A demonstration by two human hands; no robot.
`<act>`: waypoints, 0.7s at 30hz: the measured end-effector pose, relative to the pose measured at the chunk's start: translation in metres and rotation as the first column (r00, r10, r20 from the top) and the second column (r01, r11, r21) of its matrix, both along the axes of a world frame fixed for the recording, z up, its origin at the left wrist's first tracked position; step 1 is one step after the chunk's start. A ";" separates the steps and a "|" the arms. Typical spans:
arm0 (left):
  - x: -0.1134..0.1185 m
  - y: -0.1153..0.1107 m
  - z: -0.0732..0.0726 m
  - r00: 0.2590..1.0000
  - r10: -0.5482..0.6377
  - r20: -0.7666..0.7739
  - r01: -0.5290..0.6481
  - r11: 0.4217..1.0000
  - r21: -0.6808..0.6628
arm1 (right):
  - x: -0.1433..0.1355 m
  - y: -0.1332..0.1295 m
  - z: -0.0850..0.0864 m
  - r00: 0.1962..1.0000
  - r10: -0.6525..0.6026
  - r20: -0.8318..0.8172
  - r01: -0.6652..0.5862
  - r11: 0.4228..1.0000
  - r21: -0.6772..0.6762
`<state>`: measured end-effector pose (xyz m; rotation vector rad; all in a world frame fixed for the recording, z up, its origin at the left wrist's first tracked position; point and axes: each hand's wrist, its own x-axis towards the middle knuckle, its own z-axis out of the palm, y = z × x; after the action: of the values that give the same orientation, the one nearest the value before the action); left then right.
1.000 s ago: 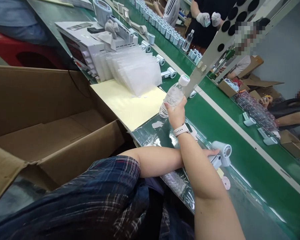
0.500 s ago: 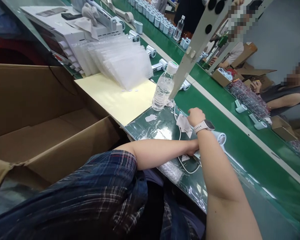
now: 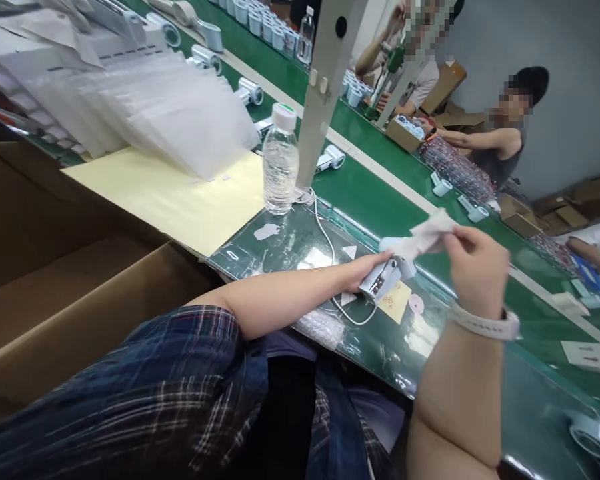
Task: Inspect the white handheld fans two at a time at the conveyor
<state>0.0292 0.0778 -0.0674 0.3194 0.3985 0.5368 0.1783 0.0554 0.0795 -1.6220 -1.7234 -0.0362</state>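
My left hand point(image 3: 361, 272) is closed around a pale blue plastic housing point(image 3: 384, 279) with a rounded head and an opening at its near end. Its exact kind is not clear. Between thumb and fingers, my right hand point(image 3: 480, 267) pinches a crumpled white cloth point(image 3: 429, 233), whose lower end meets the top of the housing. Beneath the housing lies a yellow note point(image 3: 397, 303) with red writing, beside a small pink disc point(image 3: 416, 305). A white cable point(image 3: 333, 250) loops on the green tabletop point(image 3: 300, 250) near my left hand.
A water bottle point(image 3: 280, 167) stands by a metal post point(image 3: 325, 100). Stacked clear plastic sleeves point(image 3: 195, 133) lie on a yellow sheet point(image 3: 180, 207). Past them runs a green conveyor point(image 3: 370, 193) with similar housings. An open carton point(image 3: 105, 300) is at left; several people work across the belt.
My right hand has lifted the white cloth from the table and moved right. The housing, partly hidden before, now shows in my left hand. The view has shifted rightward.
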 end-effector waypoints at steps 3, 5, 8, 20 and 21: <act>-0.004 -0.005 0.008 0.997 -0.007 -0.081 0.004 0.999 -0.045 | 0.059 -0.037 0.009 0.953 -0.304 -0.013 0.303 0.951 -0.066; -0.006 -0.008 0.014 0.998 0.002 -0.063 -0.004 0.999 -0.043 | 0.081 -0.052 0.004 0.899 -0.427 0.092 0.435 0.896 -0.093; -0.006 -0.011 0.017 1.000 0.004 -0.031 -0.004 1.000 -0.022 | 0.085 -0.060 -0.018 0.907 -0.402 0.128 0.417 0.899 -0.132; -0.006 -0.016 0.016 0.996 0.080 -0.028 -0.080 0.997 -0.007 | 0.016 -0.010 -0.130 0.878 0.121 -0.464 -0.186 0.978 -0.096; -0.005 -0.016 0.015 0.995 0.091 -0.033 -0.091 0.996 -0.007 | 0.015 -0.008 -0.134 0.869 0.124 -0.478 -0.198 0.974 -0.108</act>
<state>0.0242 0.0618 -0.0521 0.3030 0.4484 0.6196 0.1930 0.0476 -0.0545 -1.4344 -1.4950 0.5442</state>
